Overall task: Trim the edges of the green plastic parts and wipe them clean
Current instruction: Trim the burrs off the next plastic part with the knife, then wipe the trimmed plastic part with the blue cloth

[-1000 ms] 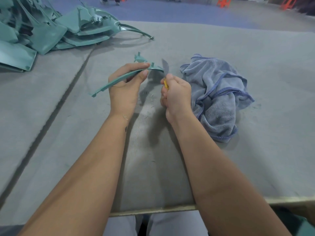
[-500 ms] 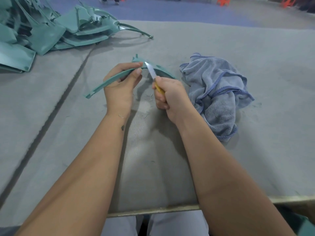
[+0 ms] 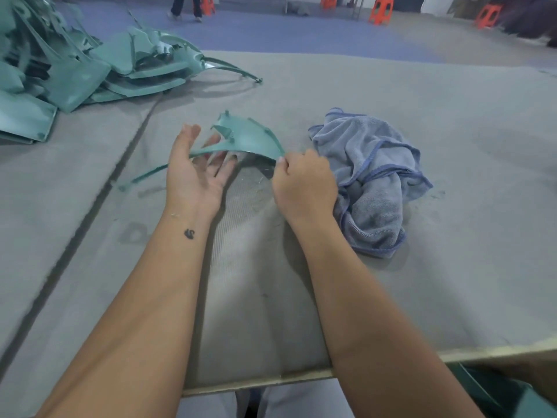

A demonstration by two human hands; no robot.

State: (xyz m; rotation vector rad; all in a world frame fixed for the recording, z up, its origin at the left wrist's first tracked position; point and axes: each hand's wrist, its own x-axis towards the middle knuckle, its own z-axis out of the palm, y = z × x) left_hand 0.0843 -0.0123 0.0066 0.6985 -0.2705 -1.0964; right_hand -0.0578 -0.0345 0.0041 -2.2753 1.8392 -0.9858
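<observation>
A curved green plastic part (image 3: 245, 138) with a long thin strip hangs just above the grey table (image 3: 452, 267) in the middle. My right hand (image 3: 304, 188) pinches its right tip between thumb and fingers. No knife shows in that hand, which faces away from me. My left hand (image 3: 196, 173) is open, palm up, fingers spread, and the part's thin strip runs across its fingers and out to the left. A crumpled blue cloth (image 3: 370, 176) lies on the table just right of my right hand.
A pile of green plastic parts (image 3: 75, 70) fills the table's far left corner. A dark seam (image 3: 120, 164) runs diagonally through the table cover on the left. The table's front edge (image 3: 271, 383) is near my body. Orange stools (image 3: 379, 10) and a person's legs (image 3: 185, 7) stand on the floor beyond.
My left hand has let go of the part and opened palm up. My right hand now pinches the part's right tip, the knife blade is out of sight, and the part has turned.
</observation>
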